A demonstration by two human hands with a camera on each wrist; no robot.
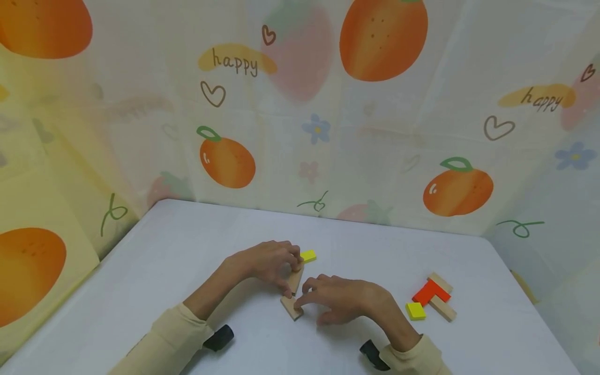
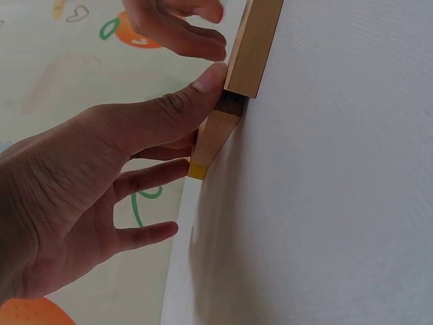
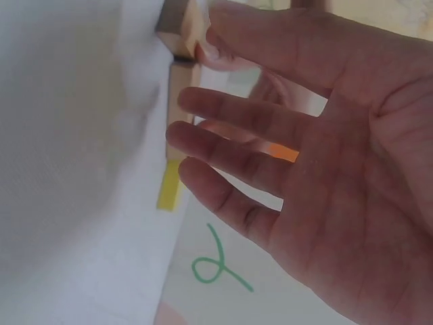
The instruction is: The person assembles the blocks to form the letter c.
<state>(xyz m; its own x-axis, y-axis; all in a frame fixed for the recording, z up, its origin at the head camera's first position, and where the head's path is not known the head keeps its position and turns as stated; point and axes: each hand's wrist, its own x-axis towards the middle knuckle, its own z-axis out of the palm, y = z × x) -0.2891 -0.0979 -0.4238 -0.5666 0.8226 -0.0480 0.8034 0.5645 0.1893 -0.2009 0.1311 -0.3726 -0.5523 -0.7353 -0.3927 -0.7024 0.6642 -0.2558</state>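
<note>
Over on the white table [image 1: 253,344], two pale wood blocks lie flat in front of the person, and both hands are on them. The left hand [image 1: 269,264] holds the far block [image 1: 295,281], thumb at its near end, a fingertip up by its other end, little finger stretched out free. The right hand [image 1: 344,299] sits loose and fairly wide, the tip of its index finger on the near block [image 1: 291,308], thumb well clear of it.

And look at that wood: plain, light tan, unpainted, smooth faces, crisp edges. The near block is a slim flat piece, turned at an angle to the other; they come together corner to corner, though whether they truly touch I can't tell. The far block's full outline is hidden under fingers. At its far end comes a bright yellow block [image 1: 309,255], flat and glossy.

Off to the right, well apart, there's a little cluster: a vivid red block [image 1: 428,294], another yellow one [image 1: 415,311] beside it, and bare wood pieces [image 1: 442,309] around it.
</note>
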